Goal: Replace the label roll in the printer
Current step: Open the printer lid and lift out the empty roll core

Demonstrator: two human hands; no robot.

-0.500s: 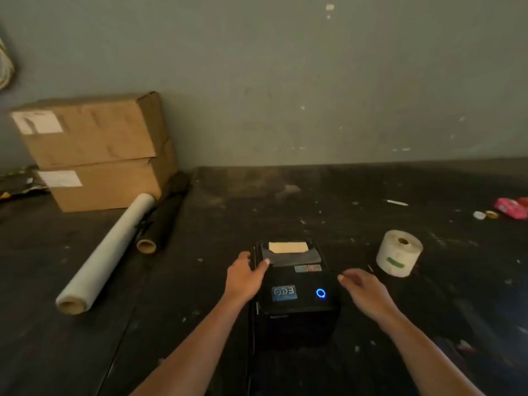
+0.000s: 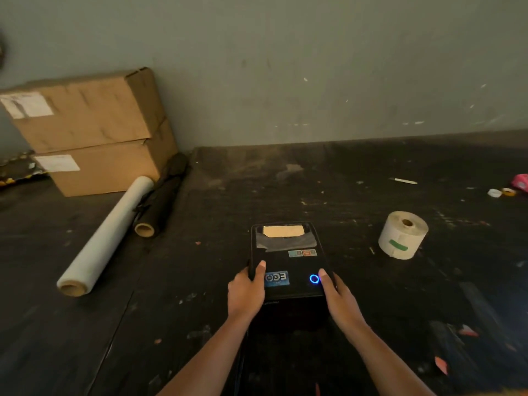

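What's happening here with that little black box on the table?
A person grips a small black label printer with both hands, the left hand on its left side and the right hand on its right, thumbs on top. Its lid looks closed and a blue ring light glows. A white label roll stands untouched on the dark table to the right of the printer.

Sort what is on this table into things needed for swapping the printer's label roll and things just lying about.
Needed: label printer, new label roll, both hands, left and right.

Lying about: cardboard boxes, clear film roll, black roll, pink packet.
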